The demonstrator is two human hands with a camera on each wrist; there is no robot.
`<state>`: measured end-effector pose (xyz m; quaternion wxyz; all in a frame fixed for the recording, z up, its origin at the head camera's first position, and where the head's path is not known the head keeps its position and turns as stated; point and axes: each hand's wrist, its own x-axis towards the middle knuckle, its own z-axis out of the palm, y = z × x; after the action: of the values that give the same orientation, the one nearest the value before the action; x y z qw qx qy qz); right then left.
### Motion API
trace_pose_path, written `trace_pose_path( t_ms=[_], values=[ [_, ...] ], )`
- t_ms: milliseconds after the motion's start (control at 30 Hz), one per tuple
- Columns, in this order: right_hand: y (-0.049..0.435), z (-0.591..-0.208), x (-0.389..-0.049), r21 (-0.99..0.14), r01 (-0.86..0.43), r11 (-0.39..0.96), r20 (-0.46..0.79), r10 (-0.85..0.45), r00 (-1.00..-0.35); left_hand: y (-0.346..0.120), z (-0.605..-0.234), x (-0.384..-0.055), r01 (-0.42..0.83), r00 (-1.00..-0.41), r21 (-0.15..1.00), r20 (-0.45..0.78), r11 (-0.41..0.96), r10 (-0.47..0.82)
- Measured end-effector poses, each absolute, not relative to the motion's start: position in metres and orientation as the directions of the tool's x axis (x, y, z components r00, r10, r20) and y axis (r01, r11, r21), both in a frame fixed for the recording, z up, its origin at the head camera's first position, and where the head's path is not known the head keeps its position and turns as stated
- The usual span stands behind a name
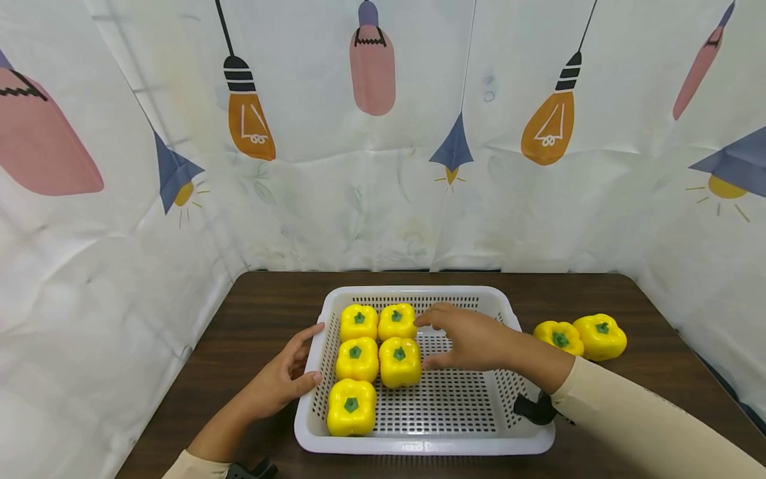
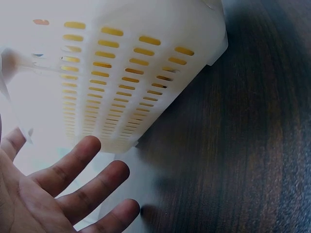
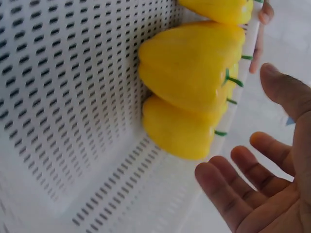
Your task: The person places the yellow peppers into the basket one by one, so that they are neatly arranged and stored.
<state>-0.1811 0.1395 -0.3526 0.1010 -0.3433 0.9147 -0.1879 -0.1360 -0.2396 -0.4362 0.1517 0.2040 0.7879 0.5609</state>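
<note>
Several yellow bell peppers (image 1: 351, 407) with green stems stand in the left half of a white perforated basket (image 1: 419, 446). My left hand (image 1: 278, 379) is at the basket's left rim, thumb and fingertips right at the edge; in the left wrist view its fingers spread beside the slotted wall. My right hand (image 1: 473, 339) hovers over the basket, with spread fingers and nothing between them. Its fingertips are close to the two right-hand peppers, the back one (image 1: 397, 322) and the one in front of it (image 1: 400, 362). In the right wrist view the peppers (image 3: 194, 65) stand just past the fingertips.
Two more yellow peppers (image 1: 600, 336) lie on the dark wooden table (image 1: 646, 406) right of the basket, partly behind the right forearm. A printed white cloth (image 1: 383, 199) hangs behind the table and along its sides.
</note>
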Motion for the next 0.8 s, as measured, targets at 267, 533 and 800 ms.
trace_pose_path(
  t_ms=[267,533,800],
  values=[
    [0.156,-0.338,-0.180,-0.400,-0.599,0.694,-0.017,-0.659,-0.752,-0.240,-0.437,-0.136,0.149,-0.874,0.945,-0.012,0.290,0.487],
    [0.179,-0.334,-0.179,-0.368,-0.578,0.728,0.017,-0.617,-0.787,-0.240,-0.435,-0.135,0.166,-0.867,0.942,-0.001,0.291,0.499],
    [0.200,-0.335,-0.177,-0.376,-0.548,0.747,0.016,-0.587,-0.810,-0.239,-0.435,-0.135,0.142,-0.873,0.942,-0.025,0.304,0.486]
  ],
)
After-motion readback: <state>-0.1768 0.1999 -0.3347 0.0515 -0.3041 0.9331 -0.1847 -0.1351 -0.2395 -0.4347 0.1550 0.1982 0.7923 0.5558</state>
